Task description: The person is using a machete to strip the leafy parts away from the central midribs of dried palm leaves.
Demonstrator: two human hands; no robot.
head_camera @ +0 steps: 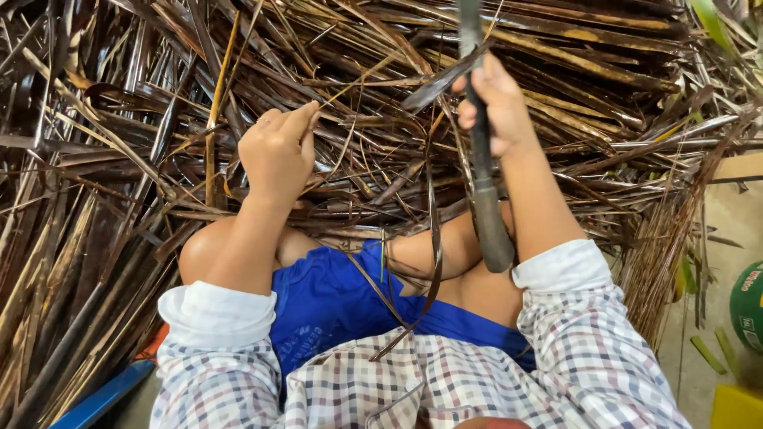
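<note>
Checked shirt sleeves [493, 381], rolled at the forearms, and blue shorts [334, 302] are seen closest to the camera, with bare knees raised just beyond them.

Largest item: a heap of dry brown palm leaves [119, 159] is spread across the floor from the left edge to the right edge, filling the whole far side and reaching the knees. Long flat strips and thin midribs are crossed in all directions.

Next in size: a long dark rod-like handle [481, 167] is held upright over the right knee; its thick lower end is pointed toward the lap, and its upper part runs out past the top edge. Whether a blade is fitted cannot be told.

Right hand [493, 107]: the grip is closed around the handle at mid-length.

Left hand [278, 155]: the grip is closed to a loose fist, with thumb and forefinger pinched on a thin leaf strip [213, 111] within the heap.

A single dark strip [433, 238] is draped from the heap down across the shorts.

Bare floor [731, 214] is visible at the right edge, with a green round object [749, 306] and a yellow corner [735, 407] near the lower right corner.
</note>
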